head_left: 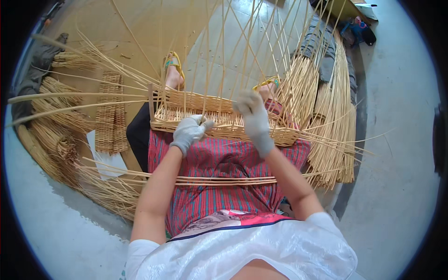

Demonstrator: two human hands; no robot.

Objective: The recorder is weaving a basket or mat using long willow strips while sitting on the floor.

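A long, shallow wicker basket [275,135] lies across my lap on a striped red cloth [219,158], its tall upright stakes [205,70] rising from the walls. My left hand [189,133], in a pale work glove, is closed at the near wall, with thumb and fingers pinching the woven edge. Above the right half of the basket is my right hand [254,116], gloved too. Motion smears its fingers, so whether they hold a strand cannot be made out. Loose willow rods [228,181] lie across my lap, nearer to me.
Bundles of willow rods [331,135] lie on the floor to the right, and more bundles [60,121] to the left. Woven wicker panels [111,112] rest beside white paper [105,161]. Long rod ends [79,105] stick out leftward from the basket. My sandalled feet [173,74] are beyond it.
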